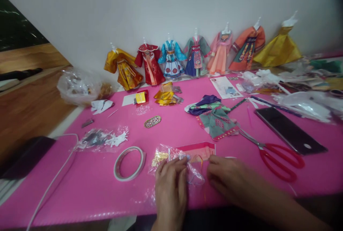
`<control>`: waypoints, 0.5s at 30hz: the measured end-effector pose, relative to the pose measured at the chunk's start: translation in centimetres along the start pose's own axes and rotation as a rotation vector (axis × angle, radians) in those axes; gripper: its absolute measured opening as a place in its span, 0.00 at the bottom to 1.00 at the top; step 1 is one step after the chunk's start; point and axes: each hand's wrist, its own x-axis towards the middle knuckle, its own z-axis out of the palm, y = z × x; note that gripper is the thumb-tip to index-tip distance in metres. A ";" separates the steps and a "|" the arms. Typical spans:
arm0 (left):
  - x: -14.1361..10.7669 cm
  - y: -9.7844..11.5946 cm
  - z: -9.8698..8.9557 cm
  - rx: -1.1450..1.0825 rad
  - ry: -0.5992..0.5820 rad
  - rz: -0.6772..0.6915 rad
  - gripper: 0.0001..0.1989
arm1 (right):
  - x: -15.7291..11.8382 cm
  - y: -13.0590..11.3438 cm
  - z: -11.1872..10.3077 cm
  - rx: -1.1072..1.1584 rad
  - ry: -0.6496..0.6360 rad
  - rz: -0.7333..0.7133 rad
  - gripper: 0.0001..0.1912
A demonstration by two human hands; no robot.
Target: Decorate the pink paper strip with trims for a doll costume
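Note:
My left hand (pixel 171 182) lies on a small clear plastic bag (pixel 197 175), its fingers bent and pressed together on the plastic. Gold trim pieces (pixel 160 157) show at the bag's left end. An orange cord (pixel 201 159) loops up from the bag's right part. Just right of the cord, my right hand (pixel 226 174) is closed with fingers curled; whatever it pinches is hidden. Behind both hands lies a flat red and peach fabric piece (pixel 198 149). A roll of tape (pixel 130 163) rests left of my left hand.
Red-handled scissors (pixel 280 157) and a dark phone (pixel 291 129) lie at the right. Grey-green doll clothing (pixel 217 122) is in the middle. Dressed doll forms (pixel 171 58) line the wall. A white cable (pixel 55 177) crosses the left side of the pink table (pixel 102 195).

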 end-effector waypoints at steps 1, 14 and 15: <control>0.0 0.0 0.0 -0.003 0.001 -0.004 0.08 | -0.2 0.1 0.1 0.001 0.023 -0.009 0.11; -0.3 -0.1 -0.1 0.004 -0.006 -0.017 0.08 | 1.4 -0.3 -0.2 -0.146 -0.031 -0.001 0.09; -0.3 -0.1 -0.1 0.004 -0.007 -0.018 0.08 | 1.0 -0.3 -0.6 -0.128 0.002 0.015 0.10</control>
